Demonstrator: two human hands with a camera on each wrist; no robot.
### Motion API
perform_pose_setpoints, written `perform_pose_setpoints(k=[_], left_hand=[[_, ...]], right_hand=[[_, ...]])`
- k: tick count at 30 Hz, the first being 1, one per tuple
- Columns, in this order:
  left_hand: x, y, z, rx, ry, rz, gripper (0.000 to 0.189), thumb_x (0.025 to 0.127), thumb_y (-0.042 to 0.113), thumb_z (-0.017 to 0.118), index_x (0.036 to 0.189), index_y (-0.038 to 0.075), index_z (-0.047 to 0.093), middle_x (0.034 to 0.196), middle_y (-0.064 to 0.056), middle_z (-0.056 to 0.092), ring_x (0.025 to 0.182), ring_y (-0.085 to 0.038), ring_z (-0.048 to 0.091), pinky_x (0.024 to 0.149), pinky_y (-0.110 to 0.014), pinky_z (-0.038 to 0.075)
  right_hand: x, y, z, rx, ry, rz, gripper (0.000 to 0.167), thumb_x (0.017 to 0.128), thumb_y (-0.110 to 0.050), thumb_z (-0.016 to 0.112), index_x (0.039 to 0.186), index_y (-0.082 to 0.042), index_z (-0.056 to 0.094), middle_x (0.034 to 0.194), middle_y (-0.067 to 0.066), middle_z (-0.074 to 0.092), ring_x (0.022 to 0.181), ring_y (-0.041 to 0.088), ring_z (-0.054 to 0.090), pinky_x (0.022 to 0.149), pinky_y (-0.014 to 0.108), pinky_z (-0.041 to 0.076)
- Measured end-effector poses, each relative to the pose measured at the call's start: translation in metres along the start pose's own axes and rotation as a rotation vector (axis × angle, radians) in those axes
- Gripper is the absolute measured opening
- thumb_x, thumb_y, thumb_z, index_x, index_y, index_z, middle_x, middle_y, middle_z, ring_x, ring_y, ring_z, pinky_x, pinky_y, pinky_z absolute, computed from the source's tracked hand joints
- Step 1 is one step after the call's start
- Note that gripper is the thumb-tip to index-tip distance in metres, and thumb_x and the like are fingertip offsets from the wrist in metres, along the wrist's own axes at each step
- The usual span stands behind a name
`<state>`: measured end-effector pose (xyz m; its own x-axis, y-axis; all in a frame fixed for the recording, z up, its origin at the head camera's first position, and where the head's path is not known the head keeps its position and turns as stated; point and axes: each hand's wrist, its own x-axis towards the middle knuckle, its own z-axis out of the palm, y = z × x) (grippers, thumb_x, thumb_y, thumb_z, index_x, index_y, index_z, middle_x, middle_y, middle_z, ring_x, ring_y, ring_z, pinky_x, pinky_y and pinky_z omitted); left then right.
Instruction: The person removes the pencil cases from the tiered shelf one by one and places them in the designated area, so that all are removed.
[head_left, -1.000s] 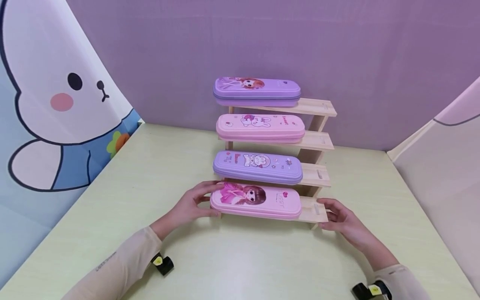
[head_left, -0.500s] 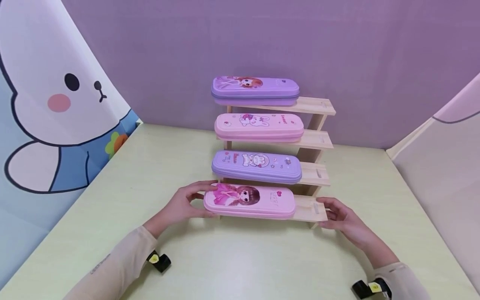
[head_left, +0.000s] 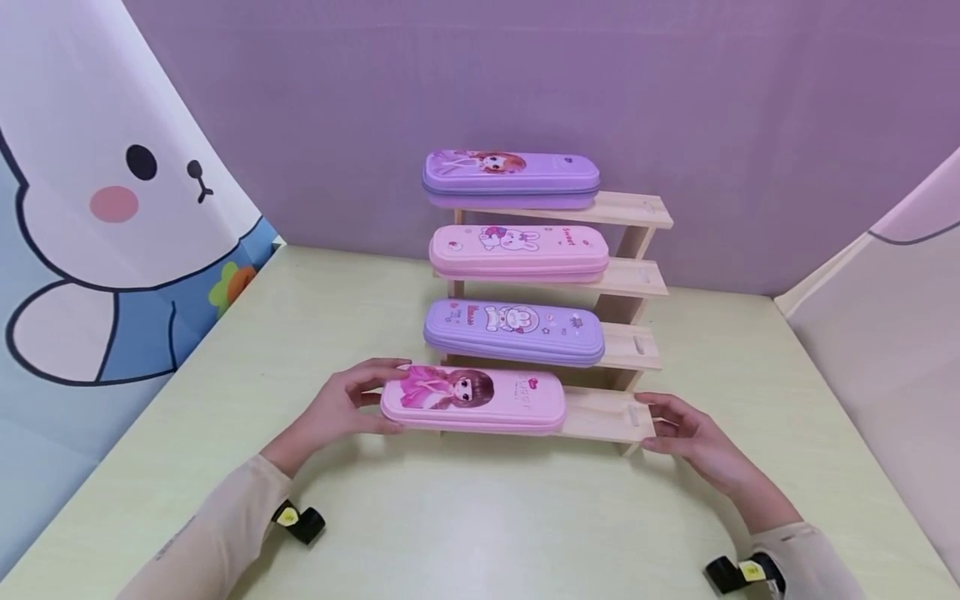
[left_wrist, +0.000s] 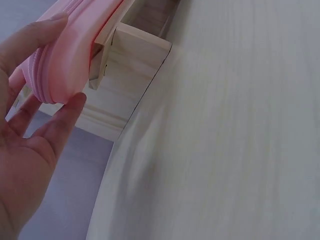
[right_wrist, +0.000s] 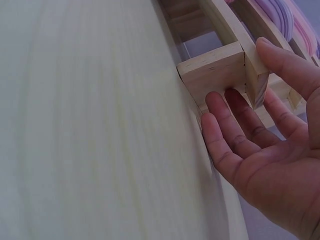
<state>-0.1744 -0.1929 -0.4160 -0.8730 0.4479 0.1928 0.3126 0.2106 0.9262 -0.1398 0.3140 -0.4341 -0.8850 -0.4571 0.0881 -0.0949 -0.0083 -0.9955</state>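
Note:
My left hand (head_left: 333, 406) grips the left end of a pink pencil case (head_left: 474, 402) with a doll print. That case lies along the lowest step of a stepped wooden display rack (head_left: 603, 414), its left end sticking out past the step. In the left wrist view, thumb and fingers pinch the pink case's rounded, zipped end. At the rack's lower right end, my right hand (head_left: 701, 446) holds the step, thumb at its edge and fingers curled underneath, as the right wrist view also shows.
On the upper steps lie a lilac pencil case (head_left: 514, 332), a pink bunny pencil case (head_left: 519, 252) and a purple pencil case (head_left: 512, 179). The rack stands on a pale table (head_left: 480, 517) before a purple backdrop (head_left: 525, 75). A cartoon-print cloth (head_left: 67, 208) hangs at left.
My left hand has drawn the pink doll-print case leftward along the lowest step, baring more wood at its right. The right hand stays at the rack's end.

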Motion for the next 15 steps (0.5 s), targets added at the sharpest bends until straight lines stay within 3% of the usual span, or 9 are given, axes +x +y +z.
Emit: perform_pose_setpoints(k=[5, 12, 15], left_hand=[[-0.004, 0.0, -0.006, -0.014, 0.014, -0.008, 0.058, 0.072, 0.0, 0.088, 0.126, 0.0, 0.065, 0.143, -0.018, 0.05, 0.124, -0.04, 0.054, 0.089, -0.031, 0.055], [-0.012, -0.002, -0.019, 0.024, 0.035, 0.0, 0.056, 0.073, 0.002, 0.087, 0.124, 0.0, 0.066, 0.141, -0.019, 0.051, 0.116, -0.01, 0.059, 0.086, -0.03, 0.056], [-0.017, -0.003, -0.028, 0.037, 0.045, 0.008, 0.056, 0.073, 0.001, 0.087, 0.124, 0.001, 0.066, 0.139, -0.014, 0.053, 0.114, -0.007, 0.059, 0.085, -0.03, 0.057]], right_hand=[[-0.001, -0.001, -0.002, 0.0, -0.007, 0.0, 0.056, 0.089, 0.014, 0.06, 0.139, -0.012, 0.054, 0.116, 0.0, 0.063, 0.1, 0.015, 0.066, 0.083, 0.026, 0.056], [-0.001, 0.0, -0.003, -0.01, -0.008, -0.006, 0.057, 0.089, 0.015, 0.06, 0.138, -0.013, 0.055, 0.114, 0.001, 0.064, 0.099, 0.015, 0.067, 0.082, 0.026, 0.056], [-0.001, 0.0, -0.004, -0.016, -0.006, 0.0, 0.057, 0.089, 0.014, 0.06, 0.138, -0.013, 0.054, 0.114, 0.0, 0.064, 0.099, 0.015, 0.067, 0.081, 0.025, 0.056]])
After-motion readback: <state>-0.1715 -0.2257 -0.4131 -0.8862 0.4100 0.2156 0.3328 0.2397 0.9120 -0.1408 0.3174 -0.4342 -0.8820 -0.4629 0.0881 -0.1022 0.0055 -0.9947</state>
